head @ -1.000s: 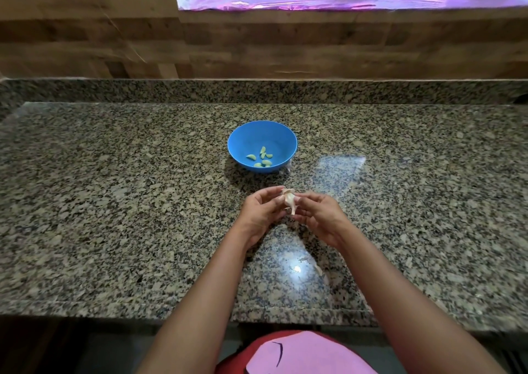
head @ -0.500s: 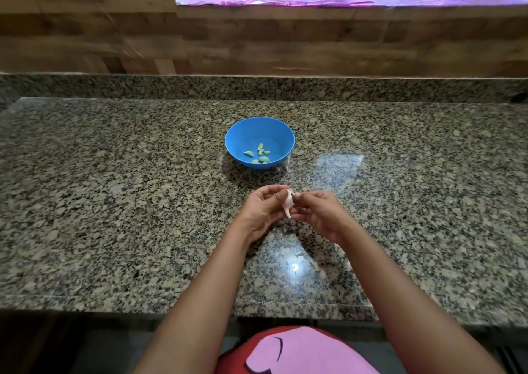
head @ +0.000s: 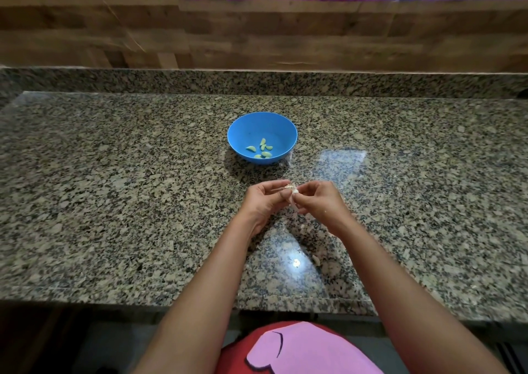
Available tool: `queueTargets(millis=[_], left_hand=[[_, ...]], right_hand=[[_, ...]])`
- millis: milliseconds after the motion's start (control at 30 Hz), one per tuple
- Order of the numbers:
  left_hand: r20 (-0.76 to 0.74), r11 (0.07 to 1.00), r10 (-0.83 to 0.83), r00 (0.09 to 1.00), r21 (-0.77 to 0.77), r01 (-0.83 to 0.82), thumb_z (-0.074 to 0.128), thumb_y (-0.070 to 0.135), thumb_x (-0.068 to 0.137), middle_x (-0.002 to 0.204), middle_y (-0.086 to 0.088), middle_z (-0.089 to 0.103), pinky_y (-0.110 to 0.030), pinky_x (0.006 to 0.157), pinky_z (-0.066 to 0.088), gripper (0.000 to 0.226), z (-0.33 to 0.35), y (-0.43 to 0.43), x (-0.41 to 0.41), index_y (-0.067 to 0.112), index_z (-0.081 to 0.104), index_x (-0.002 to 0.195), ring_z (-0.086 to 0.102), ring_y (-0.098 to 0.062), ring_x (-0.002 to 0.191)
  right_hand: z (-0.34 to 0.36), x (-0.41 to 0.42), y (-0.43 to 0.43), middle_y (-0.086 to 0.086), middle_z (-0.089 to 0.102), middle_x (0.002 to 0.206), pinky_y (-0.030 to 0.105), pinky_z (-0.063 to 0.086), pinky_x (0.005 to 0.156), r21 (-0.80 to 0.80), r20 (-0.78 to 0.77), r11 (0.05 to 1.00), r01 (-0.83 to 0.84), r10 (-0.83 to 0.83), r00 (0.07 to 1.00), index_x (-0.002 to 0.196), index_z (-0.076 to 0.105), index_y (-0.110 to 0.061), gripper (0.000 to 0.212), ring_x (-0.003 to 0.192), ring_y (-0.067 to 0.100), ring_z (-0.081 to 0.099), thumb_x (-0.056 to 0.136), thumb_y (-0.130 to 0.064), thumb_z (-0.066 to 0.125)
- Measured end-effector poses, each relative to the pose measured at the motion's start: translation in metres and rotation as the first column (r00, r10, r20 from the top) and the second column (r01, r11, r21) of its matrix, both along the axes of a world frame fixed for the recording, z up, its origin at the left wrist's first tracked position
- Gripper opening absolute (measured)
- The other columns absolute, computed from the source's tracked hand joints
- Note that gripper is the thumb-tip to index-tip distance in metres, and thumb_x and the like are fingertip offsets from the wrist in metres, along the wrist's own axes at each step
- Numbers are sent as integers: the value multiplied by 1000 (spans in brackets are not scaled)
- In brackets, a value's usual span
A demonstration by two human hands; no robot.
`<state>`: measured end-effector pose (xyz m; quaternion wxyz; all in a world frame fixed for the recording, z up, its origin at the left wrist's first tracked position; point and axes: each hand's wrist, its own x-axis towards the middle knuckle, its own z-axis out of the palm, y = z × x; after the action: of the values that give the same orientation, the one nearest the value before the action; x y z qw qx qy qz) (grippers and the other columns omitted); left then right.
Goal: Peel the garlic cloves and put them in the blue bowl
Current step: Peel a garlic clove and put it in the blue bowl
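While left hand [head: 264,200] and right hand [head: 320,200] both pinch garlic clove [head: 293,192] between fingertips, blue bowl [head: 243,128] sits beyond grip, peeled cloves [head: 263,151] inside. Legible writing: none seen.

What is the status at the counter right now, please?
Both hands, left and right, pinching one clove, skin partly on. Bowl holds five peeled cloves. Path to bowl clear; a peel scrap on counter.
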<state>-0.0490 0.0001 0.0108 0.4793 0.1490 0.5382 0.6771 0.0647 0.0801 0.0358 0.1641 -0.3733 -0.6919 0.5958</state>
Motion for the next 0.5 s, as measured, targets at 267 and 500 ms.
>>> queueTargets(millis=[267,500], left_hand=[[-82,999,18,996,-42,-21,64,-9,79,80,-12,68,-27,71,56,17,-3,-2,0,3,66,90,67,-17,66],[-137,992,54,989,-102,-68,62,-12,80,83,-11,66,-21,64,57,17,-4,0,5,-2,65,93,64,-18,70]], right_hand=[[-9,-3,0,11,66,72,46,53,75,15,20,1000,-14,14,1000,79,66,-7,4,68,23,61,82,-4,67],[-17,-3,0,18,69,81,47,54,75,26,53,1000,10,-12,999,86,67,-2,6,70,26,63,82,-6,68]])
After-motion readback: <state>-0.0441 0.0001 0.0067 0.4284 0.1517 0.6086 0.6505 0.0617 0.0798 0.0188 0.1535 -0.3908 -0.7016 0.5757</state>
